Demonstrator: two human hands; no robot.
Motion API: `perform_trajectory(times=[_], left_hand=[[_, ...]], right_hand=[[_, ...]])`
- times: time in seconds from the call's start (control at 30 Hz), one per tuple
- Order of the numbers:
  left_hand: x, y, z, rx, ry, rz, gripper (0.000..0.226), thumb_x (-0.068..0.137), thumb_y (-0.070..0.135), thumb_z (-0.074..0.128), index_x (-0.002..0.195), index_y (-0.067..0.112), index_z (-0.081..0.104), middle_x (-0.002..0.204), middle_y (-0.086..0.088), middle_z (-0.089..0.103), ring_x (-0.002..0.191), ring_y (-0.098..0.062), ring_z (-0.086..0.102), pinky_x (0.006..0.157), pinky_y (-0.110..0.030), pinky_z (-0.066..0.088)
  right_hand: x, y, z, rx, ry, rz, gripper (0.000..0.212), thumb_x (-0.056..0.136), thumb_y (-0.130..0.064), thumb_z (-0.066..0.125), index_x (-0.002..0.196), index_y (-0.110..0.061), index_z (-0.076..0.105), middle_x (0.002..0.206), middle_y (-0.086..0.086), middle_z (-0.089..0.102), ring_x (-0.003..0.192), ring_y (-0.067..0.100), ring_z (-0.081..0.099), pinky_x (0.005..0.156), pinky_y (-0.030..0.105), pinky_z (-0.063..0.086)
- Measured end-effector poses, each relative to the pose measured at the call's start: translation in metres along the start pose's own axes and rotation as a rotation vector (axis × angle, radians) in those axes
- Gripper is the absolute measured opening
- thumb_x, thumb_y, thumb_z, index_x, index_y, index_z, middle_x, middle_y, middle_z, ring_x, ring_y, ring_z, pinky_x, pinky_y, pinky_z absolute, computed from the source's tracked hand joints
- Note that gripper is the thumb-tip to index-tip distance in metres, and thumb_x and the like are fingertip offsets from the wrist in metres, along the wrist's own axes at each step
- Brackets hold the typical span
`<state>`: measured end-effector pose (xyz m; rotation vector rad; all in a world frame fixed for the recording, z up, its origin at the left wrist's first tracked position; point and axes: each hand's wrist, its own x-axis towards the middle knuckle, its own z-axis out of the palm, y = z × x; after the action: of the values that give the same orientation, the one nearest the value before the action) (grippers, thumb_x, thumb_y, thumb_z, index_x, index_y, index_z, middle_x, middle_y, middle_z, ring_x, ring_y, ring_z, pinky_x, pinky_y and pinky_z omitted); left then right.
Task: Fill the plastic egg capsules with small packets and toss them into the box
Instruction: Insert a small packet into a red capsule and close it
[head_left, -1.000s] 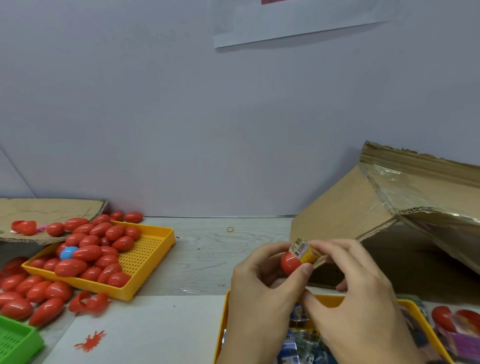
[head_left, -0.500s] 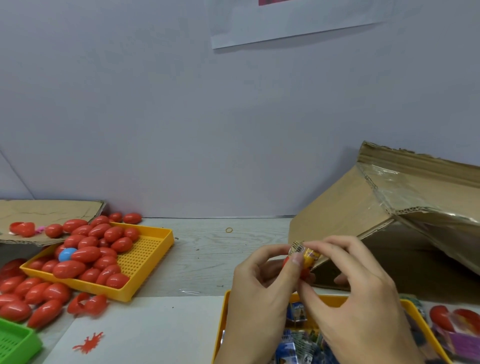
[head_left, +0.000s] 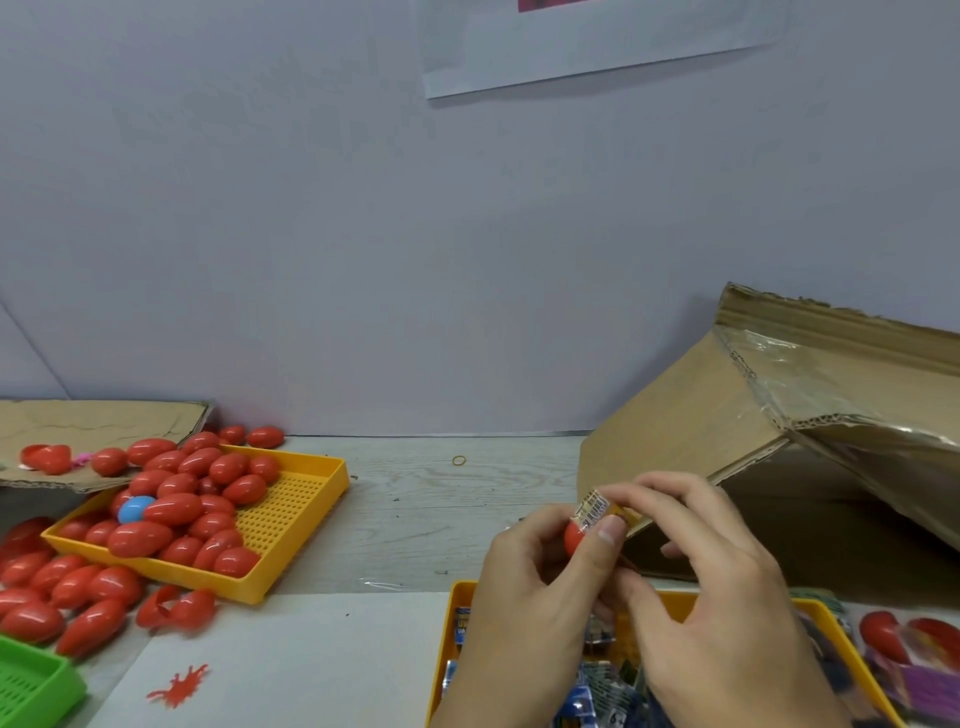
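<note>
The left hand (head_left: 524, 577) held a red egg (head_left: 575, 537) over the table (head_left: 415, 514), and the right hand (head_left: 722, 597) pinched a small packet (head_left: 597, 508) halfway into it. Closing and tossing into the box (head_left: 691, 431) remained; many eggs (head_left: 176, 499) waited.

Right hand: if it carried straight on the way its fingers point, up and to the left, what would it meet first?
The small packet it pinches, then the red capsule and left hand behind it; the right hand already touches these.

A rubber band (head_left: 459, 460) lies on the table (head_left: 426, 509) near a green tray (head_left: 31, 686).
</note>
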<state>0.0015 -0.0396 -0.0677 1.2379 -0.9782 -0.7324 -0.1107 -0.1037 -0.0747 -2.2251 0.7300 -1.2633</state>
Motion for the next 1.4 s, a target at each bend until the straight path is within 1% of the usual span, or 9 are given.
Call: perform_trajectory(times=[0.23, 0.4, 0.5, 0.7, 0.83, 0.97, 1.1, 1.27, 1.4], left_hand=[[0.0, 0.0, -0.002, -0.056, 0.043, 0.014, 0.024, 0.079, 0.04, 0.076, 0.096, 0.023, 0.077, 0.088, -0.011, 0.075, 0.063, -0.011, 0.064, 0.06, -0.021, 0.053], [0.001, -0.002, 0.002, -0.075, 0.072, 0.009, 0.022, 0.081, 0.035, 0.065, 0.095, 0.023, 0.078, 0.091, -0.01, 0.075, 0.082, -0.026, 0.073, 0.071, -0.035, 0.061], [0.001, -0.003, 0.003, -0.102, 0.055, -0.035, 0.023, 0.08, 0.035, 0.065, 0.092, 0.02, 0.077, 0.085, -0.009, 0.075, 0.078, -0.024, 0.073, 0.068, -0.032, 0.061], [0.001, -0.003, 0.001, -0.088, 0.021, -0.04, 0.037, 0.082, 0.052, 0.066, 0.095, 0.019, 0.076, 0.085, -0.012, 0.072, 0.071, -0.021, 0.066, 0.063, -0.034, 0.055], [0.001, -0.002, 0.001, -0.098, -0.023, -0.044, 0.038, 0.085, 0.046, 0.058, 0.092, 0.013, 0.075, 0.086, -0.03, 0.067, 0.066, -0.024, 0.064, 0.055, -0.029, 0.05], [0.002, -0.005, 0.001, -0.122, -0.064, -0.062, 0.037, 0.084, 0.045, 0.057, 0.09, 0.014, 0.076, 0.073, -0.016, 0.067, 0.061, -0.016, 0.063, 0.055, -0.028, 0.051], [0.002, -0.008, 0.001, -0.083, -0.056, -0.054, 0.035, 0.085, 0.049, 0.054, 0.091, 0.022, 0.076, 0.084, -0.019, 0.072, 0.065, -0.017, 0.065, 0.056, -0.026, 0.052], [0.001, -0.013, 0.001, -0.07, -0.022, -0.074, 0.036, 0.09, 0.052, 0.047, 0.093, 0.03, 0.075, 0.093, -0.011, 0.075, 0.081, -0.024, 0.07, 0.068, -0.031, 0.053], [0.003, -0.013, 0.007, -0.148, 0.045, -0.11, 0.042, 0.09, 0.047, 0.047, 0.092, 0.018, 0.077, 0.094, -0.026, 0.071, 0.086, -0.034, 0.068, 0.079, -0.045, 0.054]], right_hand=[[0.0, 0.003, 0.001, -0.007, -0.009, 0.018, 0.058, 0.067, 0.002, 0.085, 0.112, -0.03, 0.067, 0.109, -0.024, 0.052, 0.109, -0.008, 0.048, 0.077, 0.011, 0.04], [0.0, 0.002, 0.001, -0.027, 0.046, 0.019, 0.058, 0.066, 0.002, 0.084, 0.109, -0.032, 0.068, 0.108, -0.024, 0.052, 0.109, -0.009, 0.046, 0.067, 0.007, 0.043], [0.0, 0.002, 0.001, -0.034, 0.069, 0.023, 0.059, 0.067, 0.004, 0.083, 0.108, -0.035, 0.067, 0.108, -0.025, 0.051, 0.109, -0.011, 0.045, 0.067, 0.008, 0.044], [0.0, 0.002, 0.001, 0.004, 0.011, 0.022, 0.057, 0.067, 0.008, 0.081, 0.11, -0.028, 0.071, 0.105, -0.018, 0.056, 0.106, -0.008, 0.05, 0.081, 0.001, 0.04], [0.0, 0.0, -0.001, 0.021, -0.007, 0.021, 0.06, 0.066, 0.007, 0.082, 0.109, -0.033, 0.069, 0.106, -0.018, 0.057, 0.108, -0.01, 0.048, 0.086, -0.001, 0.036], [0.001, -0.002, -0.001, 0.013, 0.034, 0.033, 0.068, 0.065, 0.01, 0.081, 0.105, -0.043, 0.064, 0.105, -0.016, 0.058, 0.108, -0.011, 0.047, 0.085, -0.003, 0.034], [0.001, -0.001, -0.003, 0.035, 0.01, 0.052, 0.067, 0.065, 0.003, 0.084, 0.104, -0.047, 0.063, 0.105, -0.02, 0.058, 0.107, -0.011, 0.049, 0.084, -0.001, 0.037], [0.002, -0.004, -0.003, 0.04, -0.017, 0.046, 0.07, 0.056, -0.01, 0.092, 0.101, -0.053, 0.059, 0.103, -0.02, 0.058, 0.106, -0.011, 0.05, 0.081, -0.001, 0.039], [0.001, -0.002, -0.001, 0.028, 0.046, 0.031, 0.065, 0.05, -0.003, 0.094, 0.102, -0.035, 0.073, 0.1, -0.016, 0.06, 0.104, -0.014, 0.05, 0.075, -0.009, 0.035]])
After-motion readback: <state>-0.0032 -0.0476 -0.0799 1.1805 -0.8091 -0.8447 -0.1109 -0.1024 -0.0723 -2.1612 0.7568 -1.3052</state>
